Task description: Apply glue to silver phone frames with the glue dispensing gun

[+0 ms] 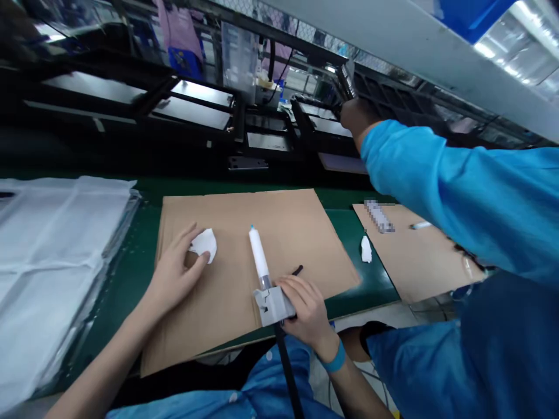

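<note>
My left hand [177, 267] pinches a small white cloth [204, 244] between thumb and fingers, low over the left part of a brown cardboard sheet [227, 215]. In my right hand [308, 308] is a light grey tool [275, 305] with a white tube [259, 253] mounted at its front. The tube's blue-green tip points away from me, above the middle of the cardboard. A black strap or hose hangs from the tool toward my lap. The right fingers wrap around the tool's right side, near a thin black lever [297, 270].
White wrapped sheets [56, 233] lie stacked at left. Black trays [192, 110] with shiny panels line the back. At right, a person in a blue sleeve [437, 163] reaches to the back over a second cardboard [419, 250]. A white scrap [365, 249] lies on the green table [345, 227].
</note>
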Tool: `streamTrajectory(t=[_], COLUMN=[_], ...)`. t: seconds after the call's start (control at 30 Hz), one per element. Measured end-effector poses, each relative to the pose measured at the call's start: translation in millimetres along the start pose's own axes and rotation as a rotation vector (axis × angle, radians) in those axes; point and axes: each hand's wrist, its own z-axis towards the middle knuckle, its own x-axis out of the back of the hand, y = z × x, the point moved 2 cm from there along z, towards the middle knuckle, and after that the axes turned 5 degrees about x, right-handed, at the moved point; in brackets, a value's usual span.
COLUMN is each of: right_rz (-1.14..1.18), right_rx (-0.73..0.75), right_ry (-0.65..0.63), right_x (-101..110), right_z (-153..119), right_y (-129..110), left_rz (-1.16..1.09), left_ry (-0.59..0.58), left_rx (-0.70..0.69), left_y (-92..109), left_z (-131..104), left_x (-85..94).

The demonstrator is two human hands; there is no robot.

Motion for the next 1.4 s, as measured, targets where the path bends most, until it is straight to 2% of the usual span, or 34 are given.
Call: streamTrajectory(t=[0.2, 0.33, 0.5, 0.6, 0.7, 0.83, 0.9, 0.97, 1.03, 1.2, 1.4], right_rz=[-0.143, -0.216, -0.268, -0.258, -0.207, -0.118, -0.147, -0.17, -0.184, -0.154, -0.121], right_rx=[0.011, 0.007, -0.057, -0.059, -0.1, -0.208, -0.237, -0.284, -0.344, -0.439, -0.475], right_ry=[0.011, -0.006, -0.01, -0.014, -0.055, -0.212, -0.22, -0.23, -0.229, -0.238, -0.236], right_x=[4.3, 5.6, -4.7, -11.5, -16.2, -19.8, -19.6, -18.8, -16.6, -8.2, 3.2], right_z=[-11.5, -17.1, -23.0, -23.7, -10.9, 26.4, 46.7, 63.3, 74.5, 81.6, 81.8], right_y=[0.5, 9.9, 21.8, 30.0, 38.9, 42.2, 43.0, 46.3, 50.7, 56.2, 49.2], left_rz=[-0.25, -0.2, 0.039, 0.118, 0.176, 0.202, 0.224, 0.339, 0.407, 0.482, 0.611], left_ry=[0.193, 0.249, 0.069, 0.016, -0.01, -0.028, -0.029, 0.029, 0.03, 0.086, 0.081], left_rx=[0.077, 0.02, 0.013, -0.036, -0.071, -0.159, -0.204, -0.158, -0.179, -0.173, -0.087], left_y=[14.0, 21.2, 35.1, 45.9, 51.1, 53.8, 52.0, 46.1, 41.4, 43.7, 62.7], left_z=[-15.9, -36.5, -81.9, -112.4, -127.1, -122.0, -114.6, -105.3, -96.3, -82.8, -82.4], left_x=[8.0, 7.3, -6.7, -18.0, -22.3, -17.6, -16.6, -16.5, -18.0, -18.0, -10.3])
